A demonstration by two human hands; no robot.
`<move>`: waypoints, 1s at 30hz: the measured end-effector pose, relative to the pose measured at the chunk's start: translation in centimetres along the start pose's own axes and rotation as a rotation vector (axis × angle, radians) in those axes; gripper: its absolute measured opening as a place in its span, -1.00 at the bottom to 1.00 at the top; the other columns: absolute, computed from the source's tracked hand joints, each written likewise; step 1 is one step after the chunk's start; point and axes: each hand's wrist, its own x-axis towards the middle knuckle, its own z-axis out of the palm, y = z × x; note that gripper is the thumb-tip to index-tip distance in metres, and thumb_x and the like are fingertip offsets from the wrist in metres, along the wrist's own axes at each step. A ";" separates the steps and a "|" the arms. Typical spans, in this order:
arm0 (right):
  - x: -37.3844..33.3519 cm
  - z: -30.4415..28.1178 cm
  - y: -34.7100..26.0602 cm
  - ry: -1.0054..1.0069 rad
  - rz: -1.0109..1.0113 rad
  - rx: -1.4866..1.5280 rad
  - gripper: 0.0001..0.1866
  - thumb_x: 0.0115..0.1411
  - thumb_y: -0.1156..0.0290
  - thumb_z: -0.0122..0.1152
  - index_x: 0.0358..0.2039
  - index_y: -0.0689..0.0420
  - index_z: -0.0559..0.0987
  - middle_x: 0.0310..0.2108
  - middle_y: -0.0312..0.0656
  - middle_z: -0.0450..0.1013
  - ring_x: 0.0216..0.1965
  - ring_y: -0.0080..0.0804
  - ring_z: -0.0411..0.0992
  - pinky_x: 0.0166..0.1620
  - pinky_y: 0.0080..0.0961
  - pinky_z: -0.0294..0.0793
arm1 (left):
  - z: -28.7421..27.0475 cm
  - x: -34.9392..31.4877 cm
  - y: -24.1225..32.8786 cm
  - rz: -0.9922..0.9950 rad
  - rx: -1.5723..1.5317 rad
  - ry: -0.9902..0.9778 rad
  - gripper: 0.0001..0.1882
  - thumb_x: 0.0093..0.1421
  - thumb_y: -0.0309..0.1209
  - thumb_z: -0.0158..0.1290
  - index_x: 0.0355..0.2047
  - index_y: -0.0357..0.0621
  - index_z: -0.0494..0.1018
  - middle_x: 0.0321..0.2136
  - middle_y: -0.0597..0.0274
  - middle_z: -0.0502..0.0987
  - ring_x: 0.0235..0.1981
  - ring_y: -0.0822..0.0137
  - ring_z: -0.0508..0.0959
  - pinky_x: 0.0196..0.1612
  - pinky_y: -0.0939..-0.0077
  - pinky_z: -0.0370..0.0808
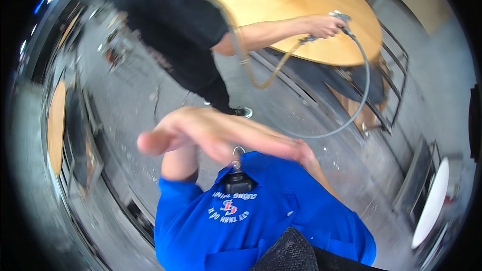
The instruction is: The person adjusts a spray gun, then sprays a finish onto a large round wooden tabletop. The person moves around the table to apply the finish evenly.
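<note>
My right hand (188,128) is raised close in front of my chest, its forearm (261,135) crossing from the right. It is smeared by motion; the thumb looks apart from the fingers, and nothing shows in it. Under it my left forearm (179,163) rises from a blue sleeve, while the left hand is hidden behind the right one. A dark clip-like piece with a metal hook (239,181) hangs at my collar. Ahead, a co-worker in black (165,25) holds a spray gun (341,17) over a large round wooden tabletop (296,0).
A grey hose (365,80) and a tan hose (271,80) loop from the spray gun across the floor area. Metal racks (396,90) support the tabletop. A white round panel (432,203) leans at right; another wooden tabletop (56,125) stands at left.
</note>
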 end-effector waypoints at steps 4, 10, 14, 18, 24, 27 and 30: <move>-1.5 1.2 1.4 0.097 -0.030 0.082 -0.75 0.34 0.22 0.01 -0.29 0.17 0.43 -0.42 -0.09 0.45 -0.48 -0.37 0.39 -0.42 -0.44 0.43 | -1.2 -10.8 4.8 -0.547 0.161 0.442 -0.29 0.36 0.13 -0.15 0.17 -0.30 0.39 0.06 -0.53 0.41 0.18 -0.40 0.38 0.23 -0.25 0.23; -1.9 2.8 2.1 0.044 -0.009 0.091 -0.87 0.30 0.40 0.08 -0.28 0.20 0.45 -0.40 -0.13 0.41 -0.40 -0.34 0.45 -0.40 -0.44 0.47 | 1.5 -35.3 -5.4 -1.203 -0.025 1.808 -0.42 0.39 -0.06 -0.15 0.26 -0.20 0.24 0.02 -0.25 0.51 -0.01 -0.05 0.56 0.11 0.11 0.44; -2.7 5.0 1.1 -0.048 0.021 0.064 -0.89 0.28 0.47 0.11 -0.25 0.23 0.46 -0.35 -0.12 0.41 -0.31 -0.33 0.47 -0.34 -0.44 0.53 | 7.3 -47.3 -12.6 -1.281 -0.042 2.328 -0.55 0.32 -0.19 -0.14 0.10 -0.23 0.29 -0.13 -0.14 0.55 -0.18 0.03 0.58 -0.12 0.03 0.53; -3.8 7.3 -0.3 -0.106 0.021 0.032 -0.85 0.31 0.43 0.09 -0.16 0.22 0.47 -0.30 -0.10 0.42 -0.27 -0.34 0.47 -0.28 -0.44 0.54 | 10.2 -52.5 -15.9 -1.774 0.211 1.926 -0.57 0.31 -0.20 -0.13 0.07 -0.23 0.31 -0.21 -0.09 0.57 -0.27 0.08 0.59 -0.23 0.10 0.54; -4.2 8.4 -1.5 -0.192 -0.041 -0.024 -0.76 0.37 0.32 0.00 -0.06 0.16 0.47 -0.21 -0.06 0.45 -0.26 -0.35 0.46 -0.25 -0.45 0.53 | 8.3 -53.5 -16.8 -2.044 0.318 1.506 -0.60 0.30 -0.21 -0.10 0.02 -0.23 0.35 -0.33 -0.02 0.60 -0.41 0.14 0.61 -0.39 0.21 0.55; -3.1 7.5 -1.3 -0.101 -0.021 -0.094 -0.77 0.37 0.31 0.00 -0.07 0.14 0.47 -0.24 -0.10 0.46 -0.28 -0.37 0.46 -0.27 -0.43 0.52 | 6.9 -52.0 -16.6 -1.919 0.315 1.685 -0.61 0.28 -0.23 -0.08 0.00 -0.24 0.37 -0.40 0.03 0.61 -0.48 0.18 0.61 -0.47 0.28 0.54; -1.2 5.4 -0.5 0.012 0.024 -0.081 -0.81 0.37 0.29 -0.01 -0.13 0.11 0.48 -0.31 -0.14 0.47 -0.34 -0.38 0.46 -0.32 -0.43 0.50 | 5.4 -50.0 -16.3 -1.800 0.351 1.819 -0.63 0.27 -0.26 -0.04 -0.02 -0.26 0.41 -0.45 0.10 0.61 -0.53 0.25 0.60 -0.51 0.34 0.52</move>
